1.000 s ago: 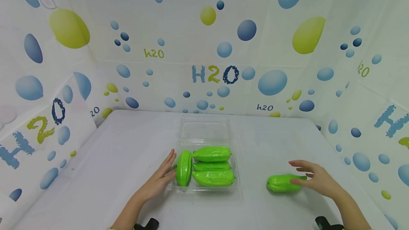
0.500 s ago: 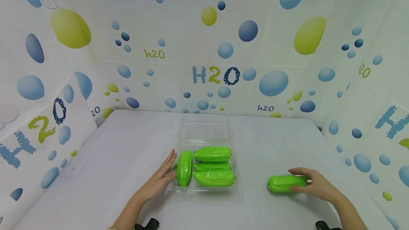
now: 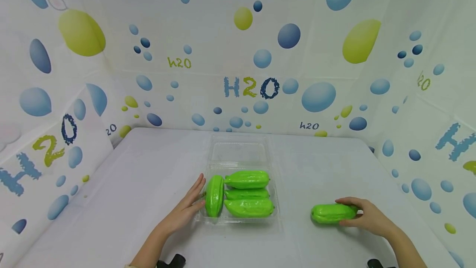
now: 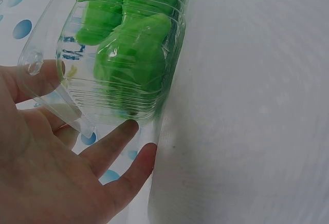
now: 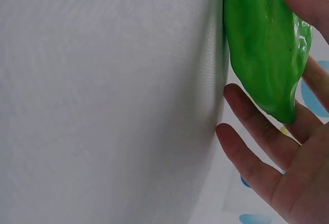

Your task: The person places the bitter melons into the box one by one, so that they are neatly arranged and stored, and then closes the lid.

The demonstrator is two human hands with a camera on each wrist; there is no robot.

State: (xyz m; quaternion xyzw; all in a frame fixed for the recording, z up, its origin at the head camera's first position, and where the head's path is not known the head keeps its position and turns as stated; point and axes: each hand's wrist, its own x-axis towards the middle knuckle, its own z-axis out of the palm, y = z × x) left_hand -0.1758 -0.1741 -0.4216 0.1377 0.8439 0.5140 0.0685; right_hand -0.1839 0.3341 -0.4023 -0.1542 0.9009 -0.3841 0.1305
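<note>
A clear plastic clamshell box (image 3: 238, 219) stands on the table with its lid folded back. In it lie several glossy green, ridged, elongated fruits (image 3: 248, 208), one upright at the left and the others stacked crosswise; their exact kind is unclear. My left hand (image 3: 183, 212) lies along the box's left side with fingers extended, and the left wrist view has the fingers (image 4: 110, 147) beside the clear wall. Another such green fruit (image 3: 329, 214) lies on the table at the right. My right hand (image 3: 373, 218) holds its right end between thumb and fingers, its pointed tip within the hand.
The white table (image 3: 297, 243) reaches back to a white curtain (image 3: 208, 24) printed with blue and green drops, which also rises at both sides. The raised lid (image 3: 238, 152) stretches behind the box. Dark wrist devices (image 3: 174, 261) show at the bottom edge.
My right hand has come down onto the green fruit, and its thumb and fingers have closed around the end. The left hand and the box stay put.
</note>
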